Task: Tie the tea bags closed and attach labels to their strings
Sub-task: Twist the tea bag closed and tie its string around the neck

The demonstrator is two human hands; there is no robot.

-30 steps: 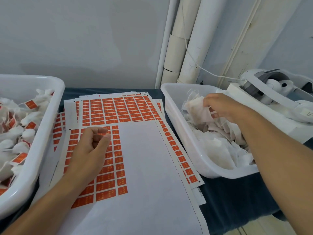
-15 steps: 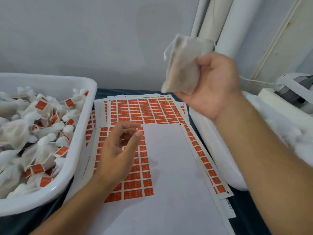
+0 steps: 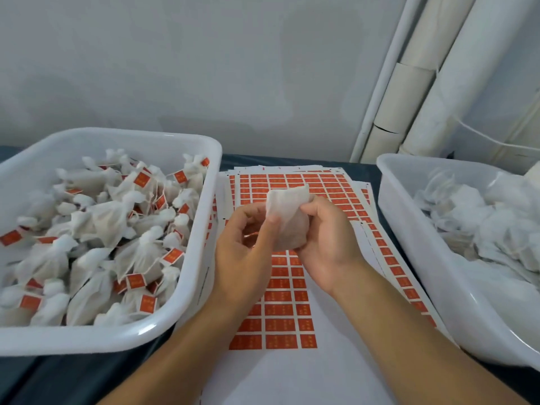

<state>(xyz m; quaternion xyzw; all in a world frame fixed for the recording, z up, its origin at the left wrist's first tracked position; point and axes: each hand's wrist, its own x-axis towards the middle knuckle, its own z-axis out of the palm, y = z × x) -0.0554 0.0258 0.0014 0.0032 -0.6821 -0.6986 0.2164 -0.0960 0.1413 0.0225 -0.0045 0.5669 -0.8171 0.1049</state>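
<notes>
A white tea bag [image 3: 287,217] with its top untied sits between both hands above the label sheets. My left hand [image 3: 245,252] pinches its left edge with the thumb, and an orange label seems tucked in the curled fingers. My right hand [image 3: 327,244] grips the bag from the right and underneath. Sheets of orange labels [image 3: 286,305] lie flat on the table below the hands.
A white tub [image 3: 187,290] on the left holds several tied, labelled tea bags [image 3: 105,238]. A second white tub [image 3: 423,258] on the right holds loose untied bags [image 3: 482,217]. White pipes [image 3: 409,92] run up the wall behind.
My right hand lifted a tea bag out of the right tub and brought it down to the middle. My left hand rose off the label sheet and took hold of the bag's left edge.
</notes>
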